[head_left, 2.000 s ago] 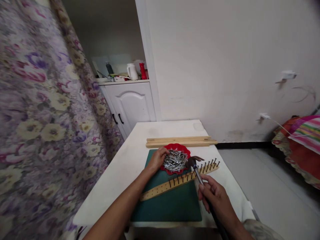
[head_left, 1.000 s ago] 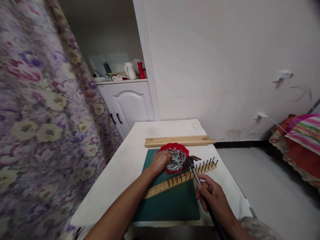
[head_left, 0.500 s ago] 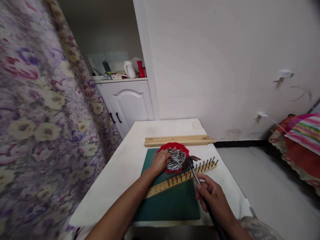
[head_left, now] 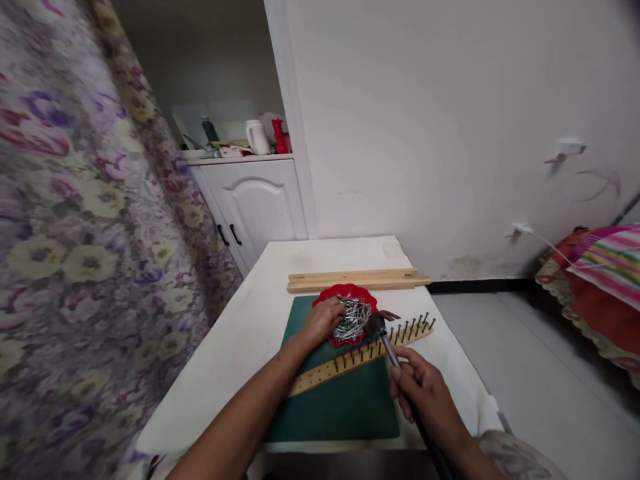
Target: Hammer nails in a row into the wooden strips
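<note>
My left hand (head_left: 324,321) reaches over the left side of a red scalloped dish (head_left: 345,291), its curled fingertips among the loose silver nails (head_left: 356,320). Whether a nail is pinched there is hidden. In my right hand (head_left: 423,383) is a claw hammer (head_left: 390,348), gripped by the handle, its head above the wooden strip near the dish. That strip (head_left: 320,379) lies slantwise in front of the dish, with several dark nails (head_left: 413,327) standing up along it. Bare holes show at its left end.
A green mat (head_left: 345,410) lies under the strip and dish on the white table (head_left: 225,373). Two more wooden strips (head_left: 355,281) lie behind the dish. A floral curtain (head_left: 100,267) hangs at left, a white cabinet (head_left: 260,200) stands behind, and the wall is beyond the table.
My left hand has shifted very slightly at the nails in the dish. My right hand and the hammer stay in nearly the same place.
</note>
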